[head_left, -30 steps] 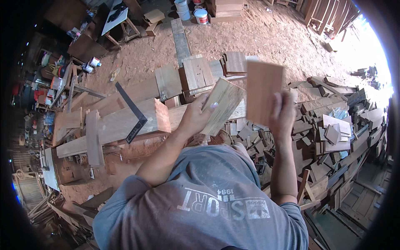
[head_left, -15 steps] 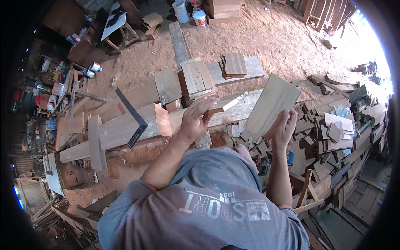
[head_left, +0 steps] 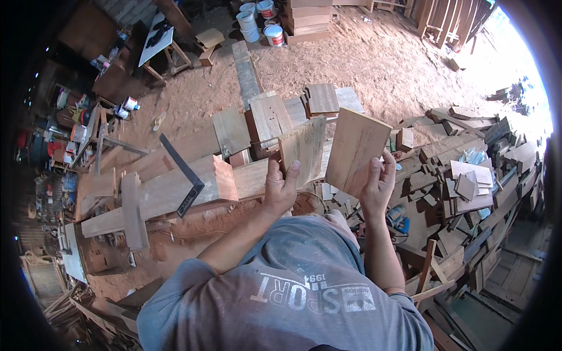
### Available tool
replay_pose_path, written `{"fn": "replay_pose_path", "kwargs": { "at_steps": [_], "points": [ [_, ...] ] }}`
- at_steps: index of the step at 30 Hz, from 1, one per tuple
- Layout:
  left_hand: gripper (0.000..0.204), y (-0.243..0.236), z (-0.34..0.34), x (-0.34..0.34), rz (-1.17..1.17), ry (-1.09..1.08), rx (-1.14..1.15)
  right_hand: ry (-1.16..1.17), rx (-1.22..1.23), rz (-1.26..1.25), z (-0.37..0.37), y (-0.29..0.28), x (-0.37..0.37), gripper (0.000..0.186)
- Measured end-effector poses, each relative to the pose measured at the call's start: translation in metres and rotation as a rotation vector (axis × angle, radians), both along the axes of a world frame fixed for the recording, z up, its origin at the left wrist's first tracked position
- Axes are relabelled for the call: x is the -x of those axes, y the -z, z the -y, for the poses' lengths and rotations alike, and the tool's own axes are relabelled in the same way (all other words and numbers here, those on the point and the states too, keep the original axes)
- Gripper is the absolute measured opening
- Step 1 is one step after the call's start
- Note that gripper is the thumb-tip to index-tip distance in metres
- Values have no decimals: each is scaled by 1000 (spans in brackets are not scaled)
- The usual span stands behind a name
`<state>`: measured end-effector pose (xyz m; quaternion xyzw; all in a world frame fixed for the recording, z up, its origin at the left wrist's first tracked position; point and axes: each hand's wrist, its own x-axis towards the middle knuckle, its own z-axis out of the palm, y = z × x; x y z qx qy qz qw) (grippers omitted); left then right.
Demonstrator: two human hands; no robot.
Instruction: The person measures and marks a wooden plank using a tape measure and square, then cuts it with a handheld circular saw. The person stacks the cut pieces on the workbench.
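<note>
My left hand (head_left: 281,187) grips a pale streaked wooden board (head_left: 304,146) near its lower left corner, holding it raised over the plank bench. Just to its right, my right hand (head_left: 376,184) holds a second, light tan board (head_left: 356,151) at its lower right edge, tilted with a broad face showing. Below and behind both boards lie long rough planks (head_left: 253,179). A dark metal square (head_left: 183,167) rests on a wide plank (head_left: 152,193) to the left, and short board pieces (head_left: 268,117) sit stacked farther along.
An offcut pile (head_left: 445,152) spreads to my right, with a blue power tool (head_left: 398,220) among it. Plastic buckets (head_left: 247,23), stacked boxes (head_left: 307,17) and a white-topped trestle table (head_left: 153,35) stand at the back on a dirt floor. A cluttered stand (head_left: 76,128) is at left.
Both boards have been turned and shifted in my hands: the left one now stands more upright, and the right one has come leftward and lower than half a second ago.
</note>
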<state>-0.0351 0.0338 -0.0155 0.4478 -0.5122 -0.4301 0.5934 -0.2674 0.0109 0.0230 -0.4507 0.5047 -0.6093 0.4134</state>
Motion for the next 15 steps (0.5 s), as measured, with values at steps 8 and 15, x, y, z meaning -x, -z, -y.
{"fn": "replay_pose_path", "kwargs": {
  "at_steps": [8,15],
  "points": [
    [52,10,-8,35,-181,-13,23,-146,152,-600,-17,-26,-58,36],
    [60,2,-8,18,-566,174,-57,-430,302,-761,6,-10,-51,44]
  ]
}}
